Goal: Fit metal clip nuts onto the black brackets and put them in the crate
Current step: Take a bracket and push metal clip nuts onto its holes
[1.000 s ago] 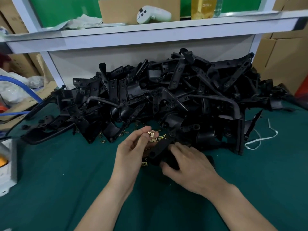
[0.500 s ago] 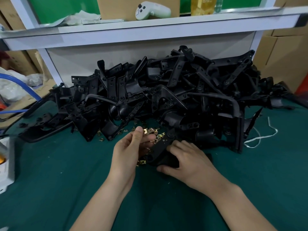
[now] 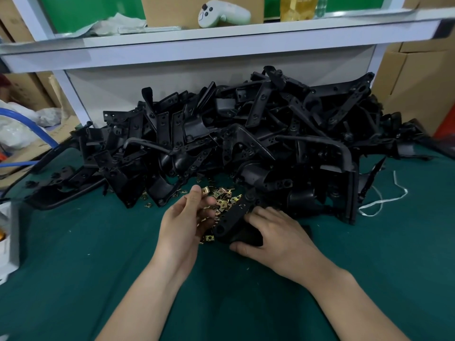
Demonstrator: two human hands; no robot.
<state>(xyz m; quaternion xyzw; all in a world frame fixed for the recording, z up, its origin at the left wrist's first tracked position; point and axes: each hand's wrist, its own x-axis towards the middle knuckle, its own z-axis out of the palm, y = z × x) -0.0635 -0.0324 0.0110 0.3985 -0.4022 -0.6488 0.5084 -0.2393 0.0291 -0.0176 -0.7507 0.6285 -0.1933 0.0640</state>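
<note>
I note my right hand (image 3: pixel 275 232) gripping one bracket (image 3: pixel 236 217); left hand (image 3: pixel 187 217) pinches among clip nuts (image 3: pixel 222 196) at 12 o'clock. Advise aligning the clip squarely with the bracket hole.

The right hand (image 3: pixel 278 236) covers the near end of the black bracket (image 3: pixel 232 221) it grips. The left hand (image 3: pixel 183 223) hides part of the clip nuts (image 3: pixel 222 199); whether its blurred fingertips pinch one cannot be told. The bracket pile (image 3: pixel 246 134) buries its lower pieces.
</note>
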